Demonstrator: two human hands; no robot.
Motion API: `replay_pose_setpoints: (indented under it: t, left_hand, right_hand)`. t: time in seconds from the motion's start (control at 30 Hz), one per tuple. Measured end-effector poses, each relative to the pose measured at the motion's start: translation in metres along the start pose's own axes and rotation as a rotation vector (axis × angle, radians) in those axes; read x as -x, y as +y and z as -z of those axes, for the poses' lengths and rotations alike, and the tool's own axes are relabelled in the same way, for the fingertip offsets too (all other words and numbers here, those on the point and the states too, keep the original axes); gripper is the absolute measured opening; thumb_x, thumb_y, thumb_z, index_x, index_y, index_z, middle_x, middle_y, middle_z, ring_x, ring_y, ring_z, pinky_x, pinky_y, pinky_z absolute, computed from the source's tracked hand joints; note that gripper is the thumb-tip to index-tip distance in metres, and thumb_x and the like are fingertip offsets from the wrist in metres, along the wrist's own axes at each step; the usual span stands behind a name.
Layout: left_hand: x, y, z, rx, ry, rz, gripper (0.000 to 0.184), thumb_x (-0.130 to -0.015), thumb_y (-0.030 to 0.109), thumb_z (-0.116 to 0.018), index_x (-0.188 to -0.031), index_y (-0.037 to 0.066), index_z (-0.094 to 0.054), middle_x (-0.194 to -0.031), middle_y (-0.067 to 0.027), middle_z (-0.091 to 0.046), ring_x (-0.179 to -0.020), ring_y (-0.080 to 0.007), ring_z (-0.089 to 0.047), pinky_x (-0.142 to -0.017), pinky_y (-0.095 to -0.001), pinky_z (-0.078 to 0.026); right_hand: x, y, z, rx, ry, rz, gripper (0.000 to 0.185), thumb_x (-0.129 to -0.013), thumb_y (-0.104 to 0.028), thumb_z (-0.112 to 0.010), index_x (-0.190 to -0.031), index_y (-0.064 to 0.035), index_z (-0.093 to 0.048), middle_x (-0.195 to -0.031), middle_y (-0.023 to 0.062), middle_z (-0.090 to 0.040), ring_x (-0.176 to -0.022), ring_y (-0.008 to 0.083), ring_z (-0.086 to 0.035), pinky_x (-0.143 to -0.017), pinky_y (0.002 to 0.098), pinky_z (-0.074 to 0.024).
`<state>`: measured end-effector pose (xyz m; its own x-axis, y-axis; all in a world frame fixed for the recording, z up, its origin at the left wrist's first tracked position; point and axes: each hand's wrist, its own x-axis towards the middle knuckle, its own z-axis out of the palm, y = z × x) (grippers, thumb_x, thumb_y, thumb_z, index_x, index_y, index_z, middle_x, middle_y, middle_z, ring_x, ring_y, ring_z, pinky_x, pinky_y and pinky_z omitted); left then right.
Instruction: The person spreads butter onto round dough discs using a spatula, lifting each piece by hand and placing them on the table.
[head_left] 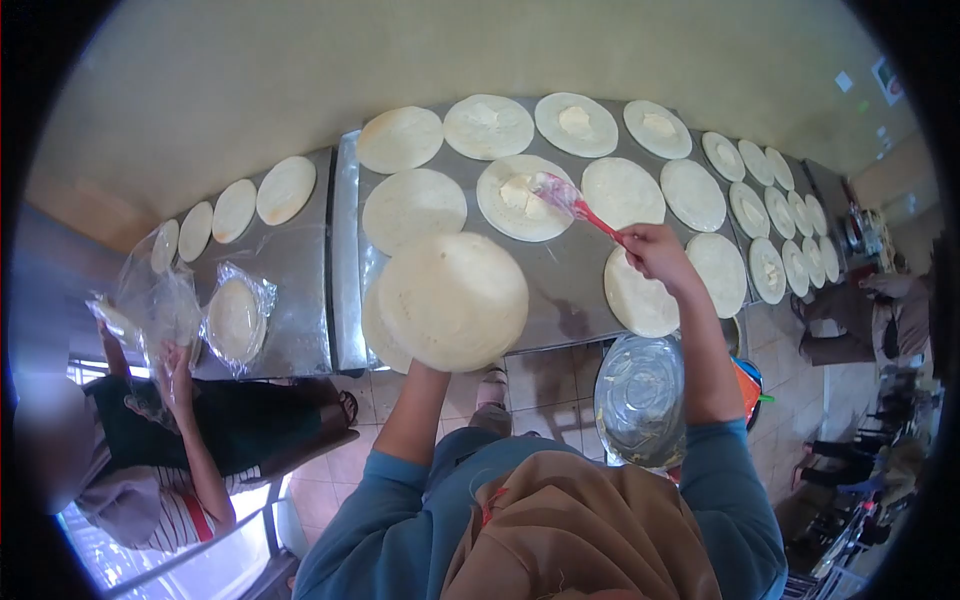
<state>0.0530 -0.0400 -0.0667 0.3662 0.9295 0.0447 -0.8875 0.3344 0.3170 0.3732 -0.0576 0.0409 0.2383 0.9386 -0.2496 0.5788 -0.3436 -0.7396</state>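
Beige wall (300, 70), pale tiled floor (545, 385)

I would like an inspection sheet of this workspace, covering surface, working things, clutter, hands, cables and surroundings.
Surface: metal tables carrying rows of breads.
Job's things: several breads bear pale spread; the red spatula is over one.
Clutter: smeared basin below the near edge.
Hands: right hand grips the spatula; left hand hidden under a raised bread.
Cables: nothing seen.
Surroundings: wall behind; co-worker at left handling clear plastic.
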Motion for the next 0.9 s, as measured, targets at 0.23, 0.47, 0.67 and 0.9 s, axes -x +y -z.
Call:
replay_pose_setpoints:
  t: [0.23,0.47,0.67,0.9]
  left_hand:
    - [-0.016,-0.029,-0.023,0.004,-0.064,0.112,0.067,-0.088,0.056,-0.036,-0.135,0.009,-0.033,-0.134,-0.0133,-0.043,-0.117,-0.0295,-0.048,-0.095,-0.0452,-0.045]
    - [-0.013,-0.055,0.023,0.354,-0.170,0.095,0.087,-0.078,0.077,-0.030,-0.136,0.012,-0.032,-0.132,-0.0142,-0.044,-0.114,-0.0336,-0.049,-0.096,-0.0483,-0.041]
    - [-0.010,-0.066,0.030,-0.194,-0.276,-0.160,0.065,-0.090,0.057,-0.032,-0.135,0.011,-0.034,-0.124,-0.0115,-0.052,-0.105,-0.0315,-0.055,-0.090,-0.0453,-0.046]
    - [0.011,-0.049,0.000,-0.121,-0.039,-0.021,0.073,-0.084,0.062,-0.041,-0.139,0.015,-0.028,-0.136,-0.0109,-0.040,-0.121,-0.0298,-0.043,-0.096,-0.0487,-0.041]
  right_hand:
    - [0.069,-0.036,-0.006,-0.229,-0.050,0.237,0.017,-0.084,-0.011,-0.058,-0.096,-0.0050,-0.067,-0.066,0.0040,-0.060,-0.056,0.0124,-0.052,-0.053,0.0299,-0.0435]
    - [0.159,-0.070,-0.031,0.472,0.061,0.681,0.029,-0.070,0.000,-0.058,-0.095,-0.0100,-0.069,-0.069,0.0122,-0.059,-0.064,0.0308,-0.060,-0.058,0.0392,-0.0489]
    - [0.149,-0.094,-0.032,0.491,0.186,0.766,0.029,-0.067,-0.002,-0.060,-0.094,-0.0103,-0.067,-0.067,0.0107,-0.058,-0.059,0.0301,-0.059,-0.054,0.0394,-0.0481]
    - [0.201,-0.085,-0.011,0.628,0.062,0.857,0.032,-0.064,-0.004,-0.060,-0.094,-0.0133,-0.066,-0.065,0.0092,-0.055,-0.061,0.0288,-0.059,-0.051,0.0402,-0.0464]
